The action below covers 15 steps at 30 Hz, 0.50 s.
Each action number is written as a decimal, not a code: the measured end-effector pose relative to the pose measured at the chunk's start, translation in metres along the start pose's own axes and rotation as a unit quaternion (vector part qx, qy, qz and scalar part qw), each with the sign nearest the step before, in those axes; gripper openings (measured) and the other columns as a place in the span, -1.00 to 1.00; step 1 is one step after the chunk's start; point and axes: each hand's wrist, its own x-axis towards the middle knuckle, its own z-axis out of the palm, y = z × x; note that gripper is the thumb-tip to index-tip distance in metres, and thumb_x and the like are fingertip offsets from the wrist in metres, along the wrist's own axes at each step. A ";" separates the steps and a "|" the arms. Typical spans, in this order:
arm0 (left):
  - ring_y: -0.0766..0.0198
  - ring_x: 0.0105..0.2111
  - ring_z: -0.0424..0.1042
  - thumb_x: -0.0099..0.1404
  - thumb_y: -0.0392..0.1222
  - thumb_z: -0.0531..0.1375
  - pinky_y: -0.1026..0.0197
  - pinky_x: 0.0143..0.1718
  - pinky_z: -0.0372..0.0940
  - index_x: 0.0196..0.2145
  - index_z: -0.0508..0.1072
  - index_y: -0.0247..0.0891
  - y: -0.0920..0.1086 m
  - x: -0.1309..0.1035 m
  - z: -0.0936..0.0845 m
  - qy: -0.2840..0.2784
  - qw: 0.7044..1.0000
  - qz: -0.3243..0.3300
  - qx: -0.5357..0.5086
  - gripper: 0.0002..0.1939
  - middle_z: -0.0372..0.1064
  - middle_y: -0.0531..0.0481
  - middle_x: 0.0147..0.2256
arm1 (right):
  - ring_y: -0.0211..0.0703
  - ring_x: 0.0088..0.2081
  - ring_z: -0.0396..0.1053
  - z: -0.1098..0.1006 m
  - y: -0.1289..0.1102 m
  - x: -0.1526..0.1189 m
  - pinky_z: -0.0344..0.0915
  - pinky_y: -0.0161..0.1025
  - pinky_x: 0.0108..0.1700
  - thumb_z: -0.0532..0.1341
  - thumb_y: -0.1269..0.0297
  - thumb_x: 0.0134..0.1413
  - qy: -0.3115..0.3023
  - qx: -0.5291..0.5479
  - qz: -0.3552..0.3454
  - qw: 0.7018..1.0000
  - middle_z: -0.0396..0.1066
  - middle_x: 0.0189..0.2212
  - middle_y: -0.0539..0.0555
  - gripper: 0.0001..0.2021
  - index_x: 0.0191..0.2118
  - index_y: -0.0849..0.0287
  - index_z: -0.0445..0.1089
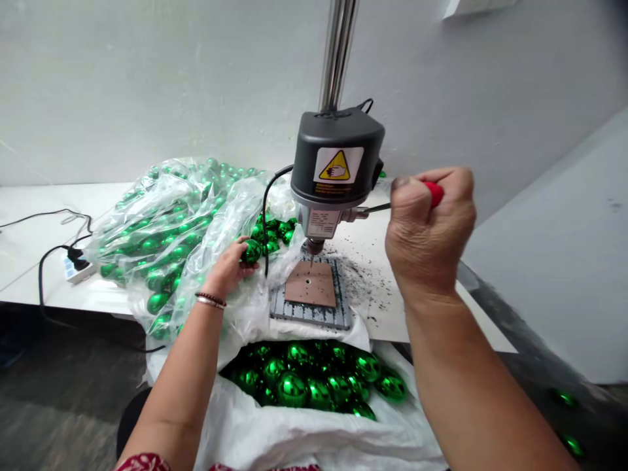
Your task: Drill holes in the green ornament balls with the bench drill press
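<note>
A: Your right hand [429,232] is up at the drill press [336,173], fist wrapped tight round the red knob [434,192] of the feed lever [379,208].

B: And which way does that lever run?

A: Its long axis lies nearly level, from the side of the drill head out toward your right, knob end pointing away from the machine. Only a short thin length of rod shows between the head and your fist.

B: The left?

A: Your left hand [226,267] is down on the table [29,209], fingers curled round one green ball [252,251], holding it at the mouth of the clear bag [161,229]. The ball sits just left of the drill plate, apart from it.

B: The bit?

A: The bit [311,257] points straight down, its axis upright in line with the steel column [337,52]. Its tip hangs just above the brown pad [311,284] on the grey base plate [310,314]. There's a small hole in the pad, right under the bit.

B: What else is round you?

A: Dark shavings [366,278] scattered on the table to the right of the plate. Near you, a white sack [245,425] open, heaped with more green balls [314,383]. Far left, a power strip [76,267] with black cable.
</note>
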 end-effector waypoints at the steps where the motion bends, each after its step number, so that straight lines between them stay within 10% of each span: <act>1: 0.29 -0.47 0.45 0.22 -0.03 0.24 0.30 -0.50 0.30 -0.04 0.42 -0.18 0.002 -0.007 0.000 -0.006 0.999 -0.011 -0.040 -0.63 0.43 0.04 -0.39 | -0.47 -0.46 0.17 0.000 0.000 0.000 0.14 -0.38 -0.36 0.11 0.06 0.13 0.000 0.001 0.001 1.000 0.22 -0.49 -0.09 -0.72 -0.37 0.20 0.19; 6: 0.33 -0.45 0.48 0.04 -0.10 0.41 0.35 -0.48 0.31 -0.01 0.33 -0.15 0.016 -0.044 0.023 -0.073 0.988 -0.016 -0.136 -0.43 0.44 0.08 -0.32 | -0.46 -0.47 0.16 0.001 0.000 0.000 0.13 -0.38 -0.37 0.12 0.07 0.14 -0.003 0.008 0.006 1.000 0.23 -0.50 -0.09 -0.73 -0.37 0.19 0.19; 15: 0.24 -0.26 0.45 0.02 -0.11 0.42 0.22 -0.18 0.37 -0.13 0.50 -0.27 -0.022 -0.046 0.078 -0.061 0.971 0.065 0.222 -0.56 0.48 -0.01 -0.28 | -0.45 -0.49 0.11 0.002 0.001 -0.002 0.13 -0.36 -0.39 0.09 0.04 0.24 -0.016 -0.003 0.010 1.000 0.18 -0.50 -0.10 -0.71 -0.34 0.16 0.16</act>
